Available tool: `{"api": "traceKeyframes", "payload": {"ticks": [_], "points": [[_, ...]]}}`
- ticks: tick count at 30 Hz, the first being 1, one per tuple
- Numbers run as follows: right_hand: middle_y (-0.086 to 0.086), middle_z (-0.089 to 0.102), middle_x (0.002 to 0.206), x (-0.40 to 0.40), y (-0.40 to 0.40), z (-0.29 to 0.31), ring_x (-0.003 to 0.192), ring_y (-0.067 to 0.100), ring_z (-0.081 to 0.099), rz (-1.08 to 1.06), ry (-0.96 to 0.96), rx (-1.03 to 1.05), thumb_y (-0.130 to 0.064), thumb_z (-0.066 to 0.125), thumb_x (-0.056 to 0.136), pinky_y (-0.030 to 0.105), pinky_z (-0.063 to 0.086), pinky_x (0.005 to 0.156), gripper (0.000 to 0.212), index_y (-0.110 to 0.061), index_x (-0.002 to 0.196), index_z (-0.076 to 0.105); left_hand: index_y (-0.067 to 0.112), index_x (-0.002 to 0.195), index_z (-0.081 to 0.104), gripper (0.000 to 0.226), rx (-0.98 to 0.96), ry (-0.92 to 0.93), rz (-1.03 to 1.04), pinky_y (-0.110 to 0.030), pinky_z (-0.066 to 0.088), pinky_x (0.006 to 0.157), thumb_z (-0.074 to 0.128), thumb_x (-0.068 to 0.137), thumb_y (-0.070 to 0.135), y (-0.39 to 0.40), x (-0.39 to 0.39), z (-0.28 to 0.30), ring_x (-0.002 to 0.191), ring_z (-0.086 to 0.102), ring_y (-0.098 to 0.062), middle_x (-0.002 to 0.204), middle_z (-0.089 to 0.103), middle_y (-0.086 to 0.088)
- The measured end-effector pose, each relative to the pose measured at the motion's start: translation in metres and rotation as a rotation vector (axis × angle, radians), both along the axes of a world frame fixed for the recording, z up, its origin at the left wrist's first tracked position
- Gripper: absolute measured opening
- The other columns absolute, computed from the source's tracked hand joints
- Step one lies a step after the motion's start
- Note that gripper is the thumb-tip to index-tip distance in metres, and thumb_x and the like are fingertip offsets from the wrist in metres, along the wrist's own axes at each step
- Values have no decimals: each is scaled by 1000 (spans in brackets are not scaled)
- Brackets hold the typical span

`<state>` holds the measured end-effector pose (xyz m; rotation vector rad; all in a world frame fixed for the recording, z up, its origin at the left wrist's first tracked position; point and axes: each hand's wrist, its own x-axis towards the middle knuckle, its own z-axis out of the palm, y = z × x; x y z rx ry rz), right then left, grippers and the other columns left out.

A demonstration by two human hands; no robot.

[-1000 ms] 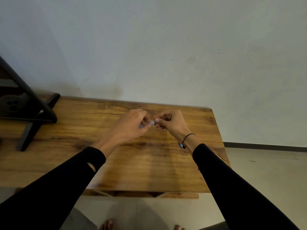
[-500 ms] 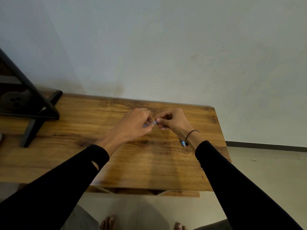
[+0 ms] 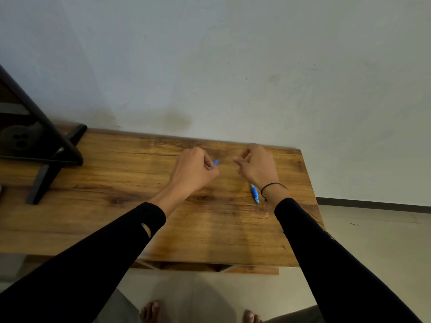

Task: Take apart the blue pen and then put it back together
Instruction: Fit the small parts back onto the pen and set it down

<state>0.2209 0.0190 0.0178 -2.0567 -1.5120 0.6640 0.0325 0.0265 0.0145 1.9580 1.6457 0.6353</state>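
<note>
My left hand (image 3: pixel 192 170) is closed around one blue pen part (image 3: pixel 216 162); only its blue end pokes out past my fingers. Another blue pen part (image 3: pixel 255 193) lies on the wooden table (image 3: pixel 116 206), just left of my right wrist, pointing toward me. My right hand (image 3: pixel 256 165) hovers over the table about a hand's width right of the left one. Its fingers are loosely curled and blurred, and whether they pinch some small piece is not clear.
A black metal stand (image 3: pixel 44 155) occupies the table's far left corner. The grey wall runs along the table's far edge. The table's right edge (image 3: pixel 310 194) lies close to my right forearm, with tiled floor beyond. My bare feet show below the near edge.
My hands, which met at the pen before, have pulled apart. The left keeps a blue part and the right has drawn away to the right. The camera has tilted slightly.
</note>
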Motion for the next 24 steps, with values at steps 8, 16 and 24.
{"api": "traceKeyframes", "payload": {"ticks": [8, 16, 24], "points": [[4, 59, 83, 19, -13, -8, 63, 16, 53, -16, -358, -362, -25, 74, 97, 26, 40, 46, 28, -15, 82, 53, 11, 85, 80, 6, -57, 93, -26, -23, 58, 66, 76, 87, 9, -4, 18, -14, 62, 72, -5, 62, 73, 6], [9, 74, 101, -15, -5, -21, 93, 26, 70, 6, -180, -309, -42, 85, 87, 31, 51, 65, 40, -10, 105, 69, 22, 111, 67, 29, -159, 35, 55, -27, 61, 68, 88, 90, 22, 0, 26, -21, 70, 77, -9, 90, 79, 3], [9, 72, 99, -10, -10, -23, 95, 30, 70, -51, -147, -270, -48, 80, 91, 36, 50, 69, 39, -13, 97, 65, 23, 102, 69, 21, -222, -40, 110, -34, 69, 75, 86, 91, 29, -1, 18, -18, 62, 78, -5, 76, 79, 6]]}}
